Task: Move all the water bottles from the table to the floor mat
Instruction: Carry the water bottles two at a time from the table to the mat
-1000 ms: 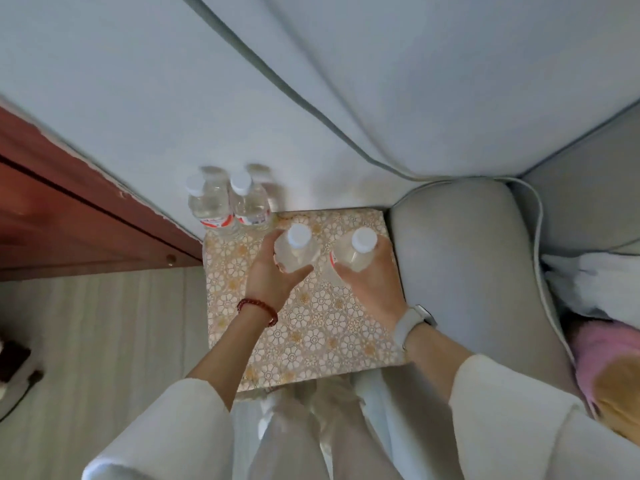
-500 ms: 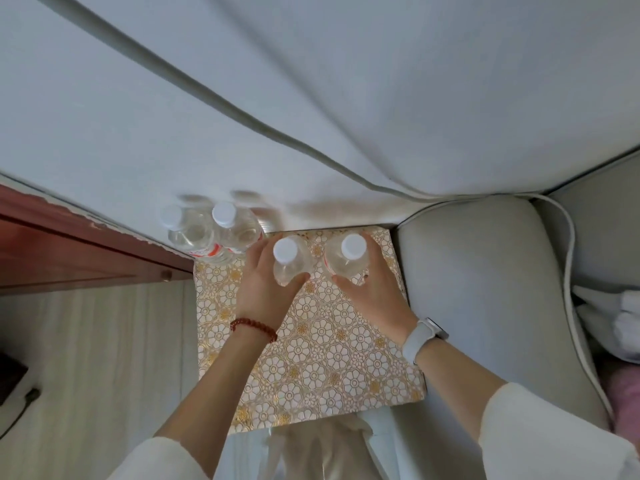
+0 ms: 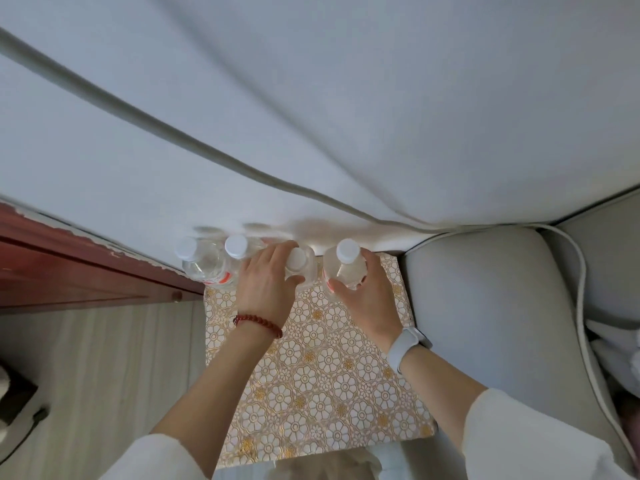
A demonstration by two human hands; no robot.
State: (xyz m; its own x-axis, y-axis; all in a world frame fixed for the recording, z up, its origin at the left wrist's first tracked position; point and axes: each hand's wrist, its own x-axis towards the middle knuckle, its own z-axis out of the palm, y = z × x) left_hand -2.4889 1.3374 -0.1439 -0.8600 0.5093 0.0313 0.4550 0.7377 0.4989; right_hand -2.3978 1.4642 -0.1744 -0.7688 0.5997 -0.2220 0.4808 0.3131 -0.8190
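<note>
Four clear bottles with white caps are standing upright in a row along the far edge of the mat [image 3: 311,368], close against the white wall [image 3: 311,116]. The mat is cream with a gold-and-white flower pattern and is lying on the floor [image 3: 104,368] between a dark red cabinet [image 3: 69,271] and a grey cushion [image 3: 485,306].

The left hand [image 3: 266,285], with a red bead bracelet [image 3: 258,324] at the wrist, is curling its fingers and thumb round the third bottle [image 3: 298,260]; the grip is clamped just below the cap. The right hand [image 3: 367,299], with a white watch [image 3: 405,344] on the wrist, is wrapping round the fourth bottle [image 3: 346,263], thumb on the near side, fingers on the right side.

The first bottle [image 3: 197,263] and second bottle [image 3: 237,252] are standing free at the mat's far left corner, touching each other, red labels partly showing low on their sides. The second one is sitting just beside the left hand's knuckles. All four look filled with clear water. White sleeves are showing at the bottom of the view.
</note>
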